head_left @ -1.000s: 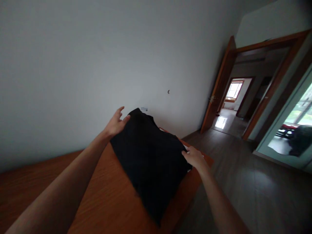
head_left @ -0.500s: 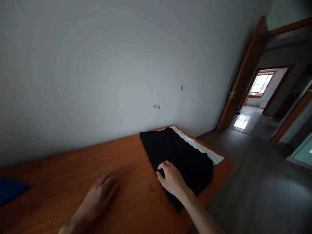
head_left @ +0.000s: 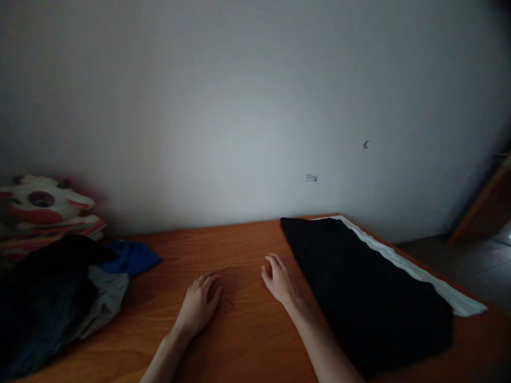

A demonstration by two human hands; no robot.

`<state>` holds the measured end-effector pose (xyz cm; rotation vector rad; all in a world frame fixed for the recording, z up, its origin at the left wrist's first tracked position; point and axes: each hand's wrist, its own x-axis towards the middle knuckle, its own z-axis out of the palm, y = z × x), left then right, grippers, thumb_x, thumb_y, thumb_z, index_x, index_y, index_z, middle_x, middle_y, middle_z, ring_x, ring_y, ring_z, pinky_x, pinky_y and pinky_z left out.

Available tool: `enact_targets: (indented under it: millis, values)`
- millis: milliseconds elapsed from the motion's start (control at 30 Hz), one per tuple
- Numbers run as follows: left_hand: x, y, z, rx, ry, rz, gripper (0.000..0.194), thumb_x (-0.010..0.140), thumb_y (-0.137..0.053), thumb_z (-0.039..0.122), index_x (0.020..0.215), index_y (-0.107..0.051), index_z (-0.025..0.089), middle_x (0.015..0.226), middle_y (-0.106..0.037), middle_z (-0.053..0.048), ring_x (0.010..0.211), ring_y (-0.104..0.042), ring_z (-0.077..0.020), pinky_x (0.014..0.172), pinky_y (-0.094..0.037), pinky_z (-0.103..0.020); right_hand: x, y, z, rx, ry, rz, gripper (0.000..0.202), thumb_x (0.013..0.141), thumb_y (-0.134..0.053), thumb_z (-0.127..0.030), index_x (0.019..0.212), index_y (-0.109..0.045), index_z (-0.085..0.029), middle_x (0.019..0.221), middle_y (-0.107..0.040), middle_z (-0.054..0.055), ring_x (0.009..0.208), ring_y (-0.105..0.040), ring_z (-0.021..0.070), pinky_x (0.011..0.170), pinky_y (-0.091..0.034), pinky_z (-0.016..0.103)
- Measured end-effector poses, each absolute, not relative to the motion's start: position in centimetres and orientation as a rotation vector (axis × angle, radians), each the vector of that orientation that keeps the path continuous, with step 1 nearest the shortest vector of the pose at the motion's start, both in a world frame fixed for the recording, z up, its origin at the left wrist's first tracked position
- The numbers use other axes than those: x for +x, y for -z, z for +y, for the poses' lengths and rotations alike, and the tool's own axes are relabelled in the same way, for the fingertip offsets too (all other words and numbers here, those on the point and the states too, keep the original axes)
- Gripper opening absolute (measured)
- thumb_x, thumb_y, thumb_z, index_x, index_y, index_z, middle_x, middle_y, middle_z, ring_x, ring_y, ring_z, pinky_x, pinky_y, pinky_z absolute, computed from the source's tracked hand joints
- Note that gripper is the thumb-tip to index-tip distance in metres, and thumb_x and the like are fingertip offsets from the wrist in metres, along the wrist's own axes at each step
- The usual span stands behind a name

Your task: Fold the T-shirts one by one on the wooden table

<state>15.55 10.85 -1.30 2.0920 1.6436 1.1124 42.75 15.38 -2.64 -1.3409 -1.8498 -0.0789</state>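
My left hand (head_left: 198, 303) rests on the wooden table (head_left: 235, 340), its fingers loosely stretched and holding nothing. To its right, my right hand (head_left: 280, 281) hovers at or just above the tabletop, thumb and fingers apart with nothing between them. Beside the right hand lies a black folded cloth (head_left: 367, 292), flat and smooth; whether it is a garment I cannot tell. A white cloth (head_left: 403, 260) shows from under its far right edge.
At the left is a heap of dark clothes (head_left: 51, 298) with a grey cloth (head_left: 106, 295) and a blue cloth (head_left: 136, 258). Behind it sits a cow-like plush toy (head_left: 48, 199). A pale wall (head_left: 223, 133) runs along the table's back; a brown door (head_left: 479, 207) stands far right.
My view has swung left, bringing the clothes heap and plush toy into sight. My right hand has come off the black cloth and moved left, nearer my left hand.
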Motion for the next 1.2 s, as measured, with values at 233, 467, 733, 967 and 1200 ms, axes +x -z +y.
enact_targets:
  millis: [233, 467, 733, 967, 1200]
  values:
    - [15.4, 0.2, 10.3, 1.641, -1.424, 1.517, 0.028, 0.079, -0.065, 0.046, 0.094, -0.071, 0.023, 0.095, -0.07, -0.008, 0.093, -0.067, -0.0266, 0.092, -0.05, -0.044, 43.1, 2.8, 16.2, -1.28, 0.081, -1.898, 0.021, 0.092, -0.048, -0.035, 0.074, -0.042, -0.026, 0.067, -0.057, 0.001, 0.064, -0.058, 0.0191, 0.061, -0.042, 0.029]
    - [14.0, 0.6, 11.6, 1.024, -1.779, 1.363, 0.037, 0.066, -0.079, 0.049, 0.087, -0.068, 0.02, 0.083, -0.069, -0.002, 0.077, -0.065, -0.0165, 0.073, -0.05, -0.027, 43.7, 3.3, 15.4, -1.234, -0.281, -1.91, 0.022, 0.091, -0.048, -0.045, 0.079, -0.048, -0.026, 0.062, -0.059, -0.002, 0.053, -0.058, 0.0174, 0.053, -0.039, 0.027]
    - [8.4, -2.8, 9.7, 0.364, -2.079, 0.77, 0.04, 0.079, -0.062, 0.056, 0.09, -0.063, 0.018, 0.081, -0.065, -0.004, 0.07, -0.064, -0.0139, 0.069, -0.054, -0.029, 43.6, 3.4, 14.8, -1.282, -0.545, -1.775, 0.036, 0.084, -0.05, -0.059, 0.089, -0.059, -0.024, 0.077, -0.07, 0.006, 0.061, -0.064, 0.0212, 0.058, -0.05, 0.032]
    - [3.1, -5.0, 7.6, 0.108, -2.37, 0.364, 0.071, 0.082, -0.023, 0.081, 0.079, -0.058, 0.019, 0.068, -0.058, 0.0, 0.06, -0.058, -0.0099, 0.057, -0.05, -0.02, 43.3, 3.9, 14.8, -1.28, -0.564, -1.891, 0.034, 0.084, -0.049, -0.056, 0.089, -0.061, -0.024, 0.078, -0.072, 0.007, 0.067, -0.067, 0.0225, 0.067, -0.052, 0.035]
    - [1.4, -4.9, 7.5, 0.078, -2.369, 0.336, 0.058, 0.102, -0.011, 0.03, 0.083, -0.065, 0.017, 0.062, -0.061, 0.0, 0.046, -0.055, -0.0054, 0.048, -0.045, -0.013, 43.5, 3.7, 14.7, -1.326, -0.565, -1.966, 0.033, 0.087, -0.048, -0.054, 0.088, -0.063, -0.025, 0.079, -0.072, 0.005, 0.068, -0.068, 0.022, 0.065, -0.051, 0.033]
